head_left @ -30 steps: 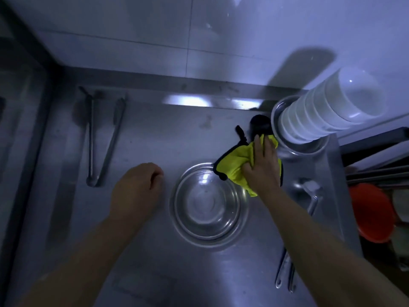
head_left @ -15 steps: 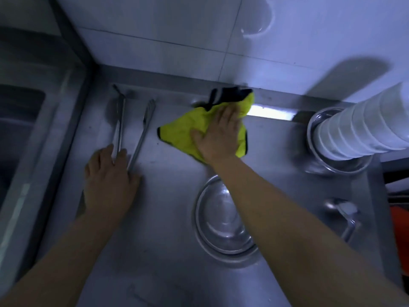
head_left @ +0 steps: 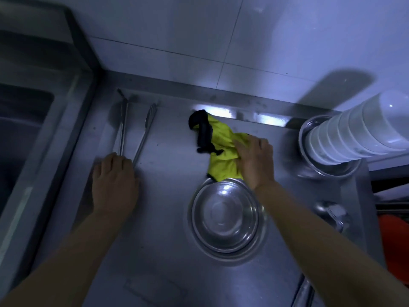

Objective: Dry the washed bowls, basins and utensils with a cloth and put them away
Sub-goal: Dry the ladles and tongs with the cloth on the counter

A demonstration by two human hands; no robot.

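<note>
Your right hand (head_left: pixel 254 161) clutches the yellow cloth (head_left: pixel 222 149) on the counter (head_left: pixel 168 218). Your left hand (head_left: pixel 114 181) rests on the tongs (head_left: pixel 123 129); its grip is unclear.

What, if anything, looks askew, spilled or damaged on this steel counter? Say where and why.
The tall stack of white bowls, standing in a steel basin at the right rear of the counter, appears to lean far right, past the basin's rim; the wide lens may exaggerate this. Nothing looks spilled or damaged.
</note>
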